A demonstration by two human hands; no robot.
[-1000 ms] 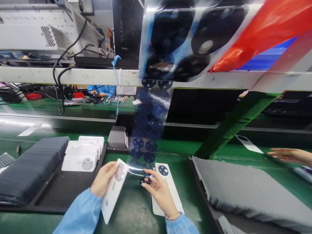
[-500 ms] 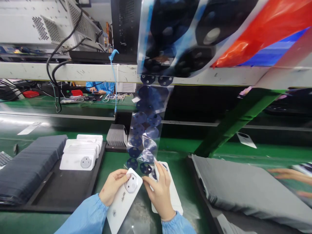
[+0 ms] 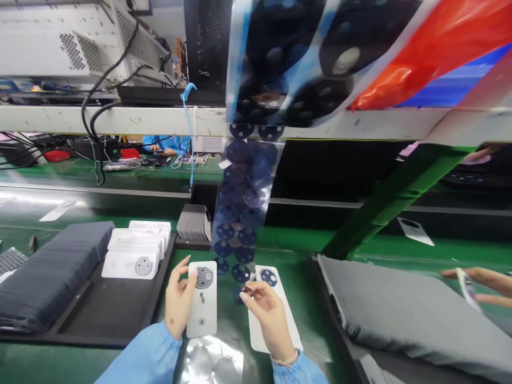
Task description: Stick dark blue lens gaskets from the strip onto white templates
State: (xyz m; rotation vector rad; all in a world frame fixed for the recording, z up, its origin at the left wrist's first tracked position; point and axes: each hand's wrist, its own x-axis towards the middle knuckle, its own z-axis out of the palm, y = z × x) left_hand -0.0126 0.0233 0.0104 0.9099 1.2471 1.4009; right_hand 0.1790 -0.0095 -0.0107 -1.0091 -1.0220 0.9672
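Note:
My left hand point(image 3: 178, 301) is beside a white phone back cover point(image 3: 202, 320) on the green bench, fingers apart, its thumb on the edge of the grey octagonal camera area point(image 3: 205, 277). Between thumb and fingertips, my right hand point(image 3: 270, 317) pinches a dark round camera-shaped sticker point(image 3: 240, 296). This is just below a hanging clear strip point(image 3: 237, 234) bearing several dark blue round stickers. Under and beside my right hand lie white phone back covers point(image 3: 290, 320), the top one with a dark round camera area.
Left, a black tray point(image 3: 116, 306) holds white covers point(image 3: 130, 263) and a dark grey stack point(image 3: 60, 277). A long grey stack point(image 3: 412, 309) fills the right tray. Shiny film point(image 3: 212, 360) lies in front. A green post point(image 3: 400, 202) slants at right. Another person's hands point(image 3: 484, 282) work at far right.
The white cover in my left hand has been lowered flat and upright onto the bench, and my left fingers have spread. My right hand now pinches a dark sticker, slightly lower and farther right.

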